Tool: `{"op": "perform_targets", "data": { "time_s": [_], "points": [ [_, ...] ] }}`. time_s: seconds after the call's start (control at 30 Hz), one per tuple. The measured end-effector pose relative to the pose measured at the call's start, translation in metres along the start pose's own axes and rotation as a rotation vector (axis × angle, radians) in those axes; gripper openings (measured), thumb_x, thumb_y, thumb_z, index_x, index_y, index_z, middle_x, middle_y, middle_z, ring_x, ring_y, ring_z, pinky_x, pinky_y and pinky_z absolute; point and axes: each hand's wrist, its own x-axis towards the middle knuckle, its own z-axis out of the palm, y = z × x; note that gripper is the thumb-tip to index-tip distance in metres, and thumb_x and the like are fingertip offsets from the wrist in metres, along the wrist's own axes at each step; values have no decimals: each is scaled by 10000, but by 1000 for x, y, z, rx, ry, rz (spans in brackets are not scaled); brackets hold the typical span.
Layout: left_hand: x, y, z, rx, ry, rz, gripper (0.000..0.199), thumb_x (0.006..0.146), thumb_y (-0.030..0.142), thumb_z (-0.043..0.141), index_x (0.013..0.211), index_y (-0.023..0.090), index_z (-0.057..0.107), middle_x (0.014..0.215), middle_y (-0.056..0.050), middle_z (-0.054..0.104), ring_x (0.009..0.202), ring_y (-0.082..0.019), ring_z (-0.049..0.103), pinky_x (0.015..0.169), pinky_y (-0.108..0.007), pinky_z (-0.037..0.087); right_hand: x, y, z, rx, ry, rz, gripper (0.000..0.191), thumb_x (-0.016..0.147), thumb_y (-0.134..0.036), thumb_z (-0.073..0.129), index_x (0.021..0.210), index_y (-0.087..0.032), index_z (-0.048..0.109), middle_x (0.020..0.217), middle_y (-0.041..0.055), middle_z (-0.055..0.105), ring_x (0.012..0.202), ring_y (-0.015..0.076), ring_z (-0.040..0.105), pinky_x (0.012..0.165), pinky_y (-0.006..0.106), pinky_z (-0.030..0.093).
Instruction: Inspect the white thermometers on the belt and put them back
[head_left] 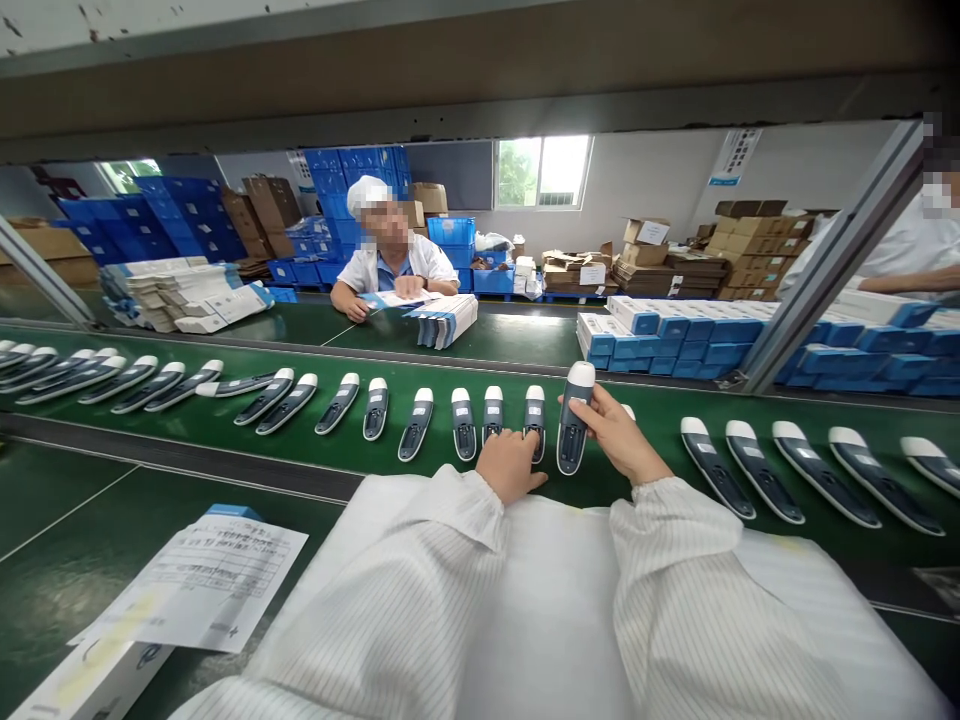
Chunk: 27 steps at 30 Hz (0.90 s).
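One device (pixel 573 430), white end (pixel 580 375) up, long axis steep, is gripped by the right hand (pixel 621 436), the left hand's (pixel 510 466) hold unclear.

Reaches forward with 2 arms (pixel 431 570), sleeved to the wrists. Extends the left hand (pixel 511 467) low, palm down, fingers forward, thumb out to the right. Holds the right hand (pixel 622 435) slightly higher, turned inward, gripping between thumb and fingers.

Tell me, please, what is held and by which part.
Right grip: a device, by its body near the white end. Left grip: cannot be told.
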Motion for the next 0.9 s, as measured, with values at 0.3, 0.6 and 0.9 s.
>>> {"op": "perform_targets", "data": {
  "time_s": [0.3,0.6,0.9],
  "points": [
    [0,7,2,-57,19,98,207,864,386,538,868,195,616,870,-34,676,885,-215,574,769,-334,425,11,36,-22,-1111,137,215,285,862,-278,427,972,-86,607,1067,203,608,1065,312,527,870,383,408],
    [26,-1,12,202,122,-241,370,784,385,602,1026,107,572,977,-162,654,1029,-323,520,853,-423,374,12,23,6,-1156,179,102,503,886,-436,411,1252,-93,446,1147,181,587,1059,299,544,806,365,428],
    [33,2,7,-328,200,-309,351,800,254,541,1129,133,531,1004,-151,645,1002,-312,574,849,-415,406,10,28,-6,-476,43,140,320,718,-469,617,876,-192,597,800,12,628,739,170,575,631,266,418]
  ]
}}
